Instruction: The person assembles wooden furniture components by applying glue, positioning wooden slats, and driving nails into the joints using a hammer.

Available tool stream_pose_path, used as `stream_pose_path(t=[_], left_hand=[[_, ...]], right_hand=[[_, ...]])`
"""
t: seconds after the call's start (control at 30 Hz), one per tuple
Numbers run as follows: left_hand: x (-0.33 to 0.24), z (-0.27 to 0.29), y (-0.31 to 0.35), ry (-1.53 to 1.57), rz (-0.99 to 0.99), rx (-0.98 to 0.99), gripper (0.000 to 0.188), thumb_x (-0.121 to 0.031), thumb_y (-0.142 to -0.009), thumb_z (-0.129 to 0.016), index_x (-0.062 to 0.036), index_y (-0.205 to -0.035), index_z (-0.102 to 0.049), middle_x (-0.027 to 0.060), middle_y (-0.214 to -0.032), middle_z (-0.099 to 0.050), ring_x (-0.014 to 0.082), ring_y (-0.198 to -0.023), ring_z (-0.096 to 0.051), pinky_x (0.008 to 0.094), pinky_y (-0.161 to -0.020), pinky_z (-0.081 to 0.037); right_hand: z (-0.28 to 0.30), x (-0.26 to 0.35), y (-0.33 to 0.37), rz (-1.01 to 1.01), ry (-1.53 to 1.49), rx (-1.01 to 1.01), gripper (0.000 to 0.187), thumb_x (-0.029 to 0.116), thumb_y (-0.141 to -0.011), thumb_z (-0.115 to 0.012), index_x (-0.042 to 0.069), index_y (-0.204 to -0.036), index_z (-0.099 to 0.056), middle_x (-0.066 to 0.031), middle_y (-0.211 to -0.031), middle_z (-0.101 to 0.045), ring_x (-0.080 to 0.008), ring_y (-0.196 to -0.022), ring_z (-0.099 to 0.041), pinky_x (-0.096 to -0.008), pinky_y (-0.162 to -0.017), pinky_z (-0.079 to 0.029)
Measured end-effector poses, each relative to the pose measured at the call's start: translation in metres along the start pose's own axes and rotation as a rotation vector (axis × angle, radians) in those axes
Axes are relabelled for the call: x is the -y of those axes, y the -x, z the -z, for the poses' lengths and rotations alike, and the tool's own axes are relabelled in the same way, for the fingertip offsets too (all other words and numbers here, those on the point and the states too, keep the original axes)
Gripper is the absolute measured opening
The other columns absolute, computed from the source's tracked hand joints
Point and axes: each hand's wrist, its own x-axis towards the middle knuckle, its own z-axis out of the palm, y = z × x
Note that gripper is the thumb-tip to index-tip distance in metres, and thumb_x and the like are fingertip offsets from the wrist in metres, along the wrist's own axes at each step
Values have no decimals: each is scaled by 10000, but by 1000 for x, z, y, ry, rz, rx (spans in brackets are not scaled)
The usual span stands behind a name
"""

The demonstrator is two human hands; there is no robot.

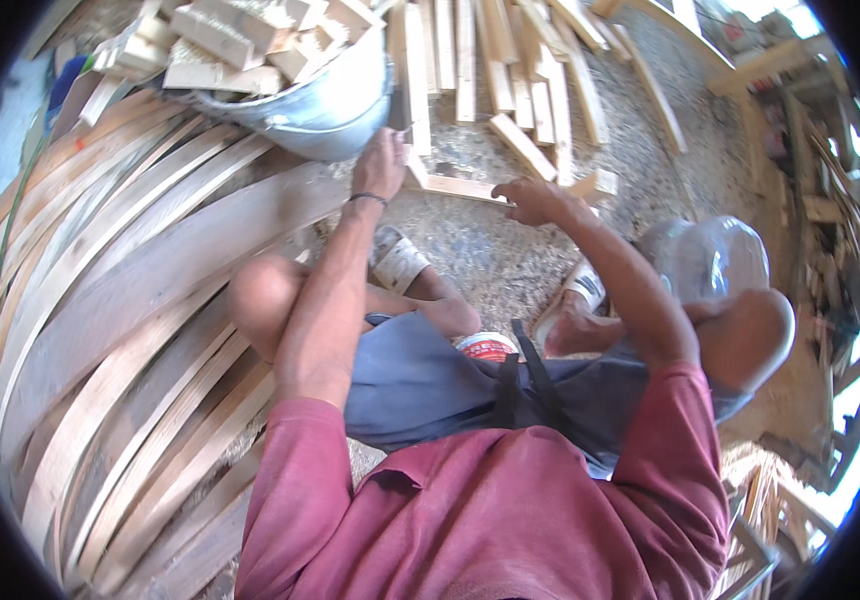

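A short pale wooden strip point(462, 188) lies crosswise low over the floor in front of me. At its right end, my right hand point(538, 200) has its fingers bent over the wood, gripping it. Above the strip's left end is my left hand point(380, 165), closed in a fist beside the bucket. Something thin and dark shows just past its knuckles, too small to name. A squared wooden block point(595, 186) sits right of my right hand. Another short piece point(522, 147) lies just beyond the strip.
A metal bucket point(335, 120) heaped with wood offcuts point(215, 40) stands at far left. Long boards point(160, 255) are stacked along my left. Several battens point(465, 60) lie on the far floor. A clear plastic container point(715, 258) stands by my right knee; a red-and-white tub point(488, 347) sits between my legs.
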Motion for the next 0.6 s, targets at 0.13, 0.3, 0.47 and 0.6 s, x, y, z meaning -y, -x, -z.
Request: stream_pose_path(t=[0.13, 0.3, 0.47, 0.6], left_hand=[[28, -9, -7, 4, -15, -56, 352, -317, -1066, -405, 8, -1005, -525, 283, -968, -654, 461, -906, -646, 544, -785, -507], [18, -23, -4, -83, 126, -147, 342, -301, -1064, -405, 21, -1014, -510, 309, -970, -656, 486, -914, -642, 560, -790, -504], [7, -25, 9, -32, 89, -154, 329, -290, -1063, -398, 23, -1008, -484, 303, -932, -641, 493, -879, -629, 570, -769, -490], [14, -31, 29, 43, 67, -218, 318, -286, -1063, -400, 17, -1002, -476, 305, -924, -608, 487, -884, -603, 566, -786, -469]], right_hand=[[103, 13, 75, -21, 341, -231, 445, 126, -960, -568, 186, -1398, -525, -110, -983, -725, -249, -819, -720, -377, -678, -609], [202, 10, 195, -35, 419, -647, 421, 240, -937, -659, 193, -1349, -585, -147, -907, -727, -231, -825, -715, -397, -780, -567], [213, 4, 277, -121, -24, -746, 466, 245, -933, -679, 81, -1355, -571, -75, -921, -682, -187, -846, -666, -330, -817, -531], [109, -38, 239, -361, -554, -720, 499, 231, -962, -668, 82, -1413, -517, -140, -1132, -689, -223, -1021, -667, -376, -889, -538]])
